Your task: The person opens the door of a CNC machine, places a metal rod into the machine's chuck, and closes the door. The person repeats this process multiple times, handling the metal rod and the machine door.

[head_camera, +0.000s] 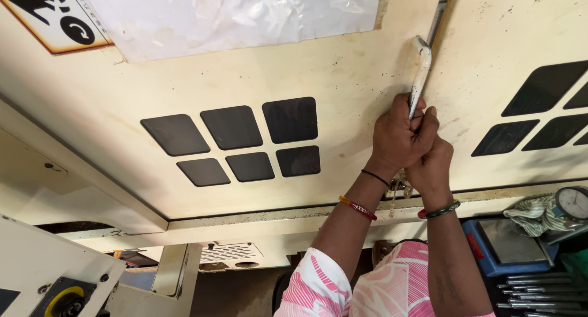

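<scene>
Head view, both of my hands on a machine door. My left hand [399, 136] is closed in a fist around the lower part of the white door handle [419, 72], fingers wrapped right round it; my right hand [432, 164] is clasped over and just under the left, touching it, its fingers curled shut against the same grip, though I cannot tell how much of the handle it holds itself. The handle is a long pale lever, bent at its top end, standing nearly upright along the seam between two cream panels. Just below my hands a small bunch of keys [397, 187] hangs at the door's lower edge, partly hidden by my wrists. My left wrist carries a thin black band and a red-and-yellow bangle [358, 208]; my right wrist carries a green-and-red bangle [442, 211]. Both sleeves are pink with a white pattern.

The left door panel [306, 66] is scuffed cream metal bearing six dark rhomboid windows [239, 142] in two rows. The right door panel [490, 35] shows a like set of dark windows [545, 105], cut off by the frame edge. At upper left, a sheet of clear plastic [233, 14] is stuck over the left panel, beside a warning sticker [55, 17].

At lower right, on the bench, lie a blue weighing scale [508, 246] with a steel plate, a dial gauge [573, 202] resting on a striped rag [536, 211], and a row of steel rods [539, 289]
</scene>
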